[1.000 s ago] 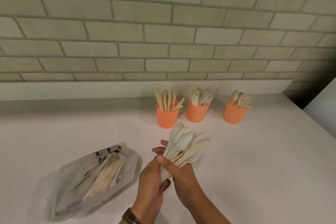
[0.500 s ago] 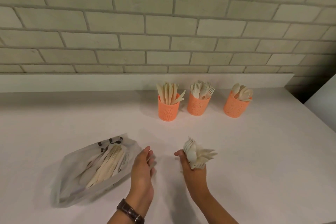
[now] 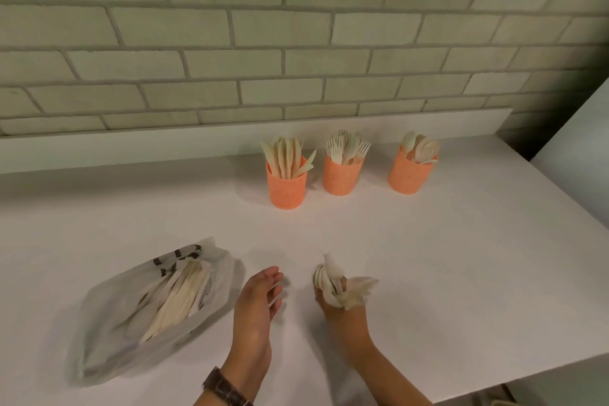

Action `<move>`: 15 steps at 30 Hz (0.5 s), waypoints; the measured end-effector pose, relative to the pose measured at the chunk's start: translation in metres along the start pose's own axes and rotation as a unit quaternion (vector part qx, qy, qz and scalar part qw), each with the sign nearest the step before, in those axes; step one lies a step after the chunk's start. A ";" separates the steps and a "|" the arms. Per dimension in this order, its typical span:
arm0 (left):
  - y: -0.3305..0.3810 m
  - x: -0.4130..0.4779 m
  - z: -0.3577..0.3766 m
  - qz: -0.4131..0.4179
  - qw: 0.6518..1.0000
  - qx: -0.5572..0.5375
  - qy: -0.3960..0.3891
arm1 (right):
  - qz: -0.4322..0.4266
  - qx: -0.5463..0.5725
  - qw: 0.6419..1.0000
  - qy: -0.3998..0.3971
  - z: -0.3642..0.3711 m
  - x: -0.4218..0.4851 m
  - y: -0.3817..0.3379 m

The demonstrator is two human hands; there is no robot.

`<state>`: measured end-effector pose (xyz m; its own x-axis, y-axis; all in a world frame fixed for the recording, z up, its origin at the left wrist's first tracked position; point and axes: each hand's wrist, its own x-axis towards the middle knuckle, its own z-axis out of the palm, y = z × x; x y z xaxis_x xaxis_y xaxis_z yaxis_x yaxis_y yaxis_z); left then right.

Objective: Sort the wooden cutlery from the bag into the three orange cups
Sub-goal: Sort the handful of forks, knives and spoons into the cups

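Note:
My right hand (image 3: 342,313) grips a bunch of wooden cutlery (image 3: 341,285) upright on the white table, spoon bowls and fork tips fanning out above the fist. My left hand (image 3: 257,303) hovers beside it, fingers apart and holding nothing. To the left lies the translucent bag (image 3: 151,310) with more wooden cutlery inside. At the back stand three orange cups: the left cup (image 3: 286,189) holds knives, the middle cup (image 3: 341,176) holds forks, the right cup (image 3: 408,176) holds spoons.
A white table (image 3: 461,273) carries everything; its right edge runs diagonally at the right and its front edge is near my right forearm. A brick wall with a white ledge (image 3: 131,148) rises behind the cups. A watch sits on my left wrist (image 3: 227,389).
Both hands held the cutlery bunch a second ago. My left hand let go and moved left; my right hand turned the bunch upright and lowered it toward the table.

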<state>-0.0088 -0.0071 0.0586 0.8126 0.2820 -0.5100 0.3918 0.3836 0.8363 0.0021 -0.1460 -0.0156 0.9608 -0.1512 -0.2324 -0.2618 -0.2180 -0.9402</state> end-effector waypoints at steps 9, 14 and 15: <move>-0.014 -0.008 0.041 0.081 0.991 0.087 -0.056 | 0.090 0.019 0.996 0.020 -0.050 0.007 -0.051; -0.020 -0.022 0.101 0.147 0.959 0.200 -0.136 | 0.057 0.022 0.998 -0.030 -0.091 0.011 -0.068; -0.022 -0.024 0.115 0.154 0.957 0.208 -0.133 | 0.039 0.023 0.998 -0.035 -0.100 0.014 -0.067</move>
<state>0.0127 -0.1240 0.0753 0.9767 0.0702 -0.2028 0.2082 -0.0814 0.9747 0.0240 -0.2298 0.0689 0.9422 -0.0979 -0.3205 -0.3329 -0.1628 -0.9288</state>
